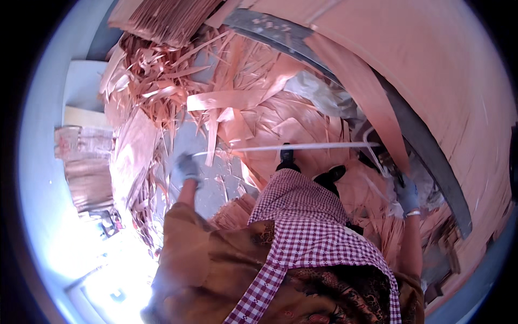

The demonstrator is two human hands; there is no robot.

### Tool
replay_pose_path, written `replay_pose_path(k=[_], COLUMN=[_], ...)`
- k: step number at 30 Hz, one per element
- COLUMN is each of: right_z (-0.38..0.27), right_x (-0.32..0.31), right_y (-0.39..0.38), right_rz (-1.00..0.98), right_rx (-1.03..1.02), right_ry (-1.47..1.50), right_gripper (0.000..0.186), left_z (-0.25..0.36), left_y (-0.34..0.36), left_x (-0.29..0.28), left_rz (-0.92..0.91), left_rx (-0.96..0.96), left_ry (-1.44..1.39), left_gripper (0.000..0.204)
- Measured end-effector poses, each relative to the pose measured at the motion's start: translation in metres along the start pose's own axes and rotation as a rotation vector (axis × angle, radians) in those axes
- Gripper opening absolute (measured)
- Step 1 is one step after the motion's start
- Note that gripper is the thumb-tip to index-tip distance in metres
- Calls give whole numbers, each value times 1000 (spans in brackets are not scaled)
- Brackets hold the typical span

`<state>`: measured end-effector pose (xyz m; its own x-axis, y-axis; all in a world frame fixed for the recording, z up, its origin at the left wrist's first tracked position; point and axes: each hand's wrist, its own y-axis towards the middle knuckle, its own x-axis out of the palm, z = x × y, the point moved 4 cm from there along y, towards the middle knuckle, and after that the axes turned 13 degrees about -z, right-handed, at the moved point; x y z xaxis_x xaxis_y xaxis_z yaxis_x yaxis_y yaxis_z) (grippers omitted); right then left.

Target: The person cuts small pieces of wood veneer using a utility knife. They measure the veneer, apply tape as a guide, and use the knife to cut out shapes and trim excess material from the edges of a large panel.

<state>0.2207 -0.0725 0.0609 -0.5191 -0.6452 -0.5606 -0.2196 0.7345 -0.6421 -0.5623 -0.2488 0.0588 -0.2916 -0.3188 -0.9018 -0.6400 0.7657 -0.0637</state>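
A pale gloved shape on the left is my left hand (pixel 186 168), smeared by motion, its fingers closed at one end of a white cord (pixel 291 147). Taut and nearly level, the cord crosses in front of my feet to a looped part beside the grey curved edge. Over there my right hand (pixel 407 196), also gloved, grips a dark tool (pixel 398 177) whose kind I cannot make out. Thin wood veneer sheets (pixel 272 121) lie beneath the cord. Near my right hand is crumpled clear plastic (pixel 429 189).
A large veneer-covered surface (pixel 437 70) with a dark grey curved edge (pixel 415 127) spans the right. Torn veneer strips (pixel 156 75) heap at the upper left, below a veneer stack (pixel 167 19). Bundles (pixel 86 167) stand along the left wall. White plastic sheeting (pixel 318 92) lies ahead.
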Motion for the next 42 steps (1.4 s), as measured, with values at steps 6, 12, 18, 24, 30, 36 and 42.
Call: replay_pose_path(k=[6,12,18,24,30,36,42], right_z=[19,-124,-474,-654,-720,-820,-900], right_x=[-9,27,139,205,241,234,187], right_y=[-13,10,88,100,159,246,334], right_rz=[26,-193,-511,-1062,-1173,-1194,-1086], right_rx=[-29,109,-780,-590,-735,-736,-652], right_ry=[-534,-131,-31,109,-33,-108,21], right_gripper=[26,29,29,38,36,29,23], left_z=[-213,-108,42,-9,-81,-84,-73], left_y=[-20,33,49,100,149,261,382], left_x=[45,125,-121,-190,-162,-148,-165], left_rz=[-728,-759,-690,-252,-388,-384,-329], left_rx=[-901,52,795,777,440,144,-39], left_ry=[-239,-173,-1105,-1426,-1354,-1874,-2328], left_gripper=[36,32,33,21,16,13,21])
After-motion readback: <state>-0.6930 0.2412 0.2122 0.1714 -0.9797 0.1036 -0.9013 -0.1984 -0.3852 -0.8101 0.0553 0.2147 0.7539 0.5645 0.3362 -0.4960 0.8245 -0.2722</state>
